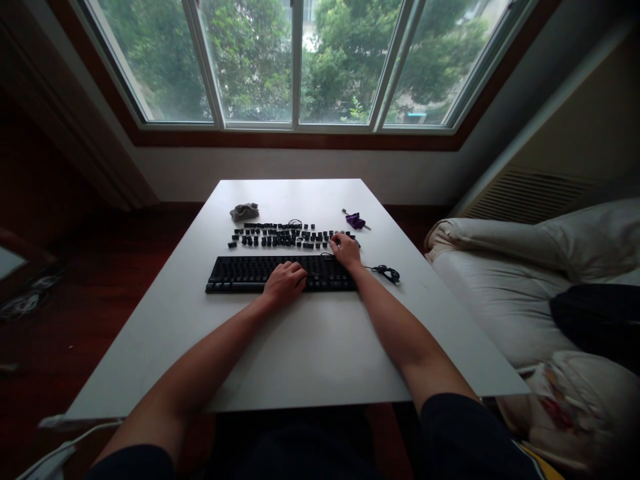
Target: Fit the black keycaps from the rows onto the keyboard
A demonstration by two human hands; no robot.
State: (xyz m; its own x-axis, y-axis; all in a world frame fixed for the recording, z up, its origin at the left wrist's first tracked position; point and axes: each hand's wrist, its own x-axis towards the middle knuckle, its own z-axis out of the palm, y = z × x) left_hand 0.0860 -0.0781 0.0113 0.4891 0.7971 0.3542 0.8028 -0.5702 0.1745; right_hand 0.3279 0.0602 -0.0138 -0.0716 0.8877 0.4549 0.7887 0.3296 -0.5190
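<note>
A long black keyboard (240,270) lies across the white table in front of me. My left hand (285,281) rests on its middle front part, palm down, fingers loosely bent and apart over the keys. Beyond the keyboard's far right edge, my right hand (346,251) reaches to the loose black keycaps (273,238), which are spread in several rows behind the keyboard. Thumb and fingers of that hand are drawn together in a pinch at the nearest row; what is between them is too small to make out.
A coiled black cable (386,272) lies right of the keyboard. Farther back are a crumpled grey cloth (245,212) and a purple item (355,221) with a thin stick. The white table (310,353) narrows toward the window; a pale sofa (480,287) stands at right.
</note>
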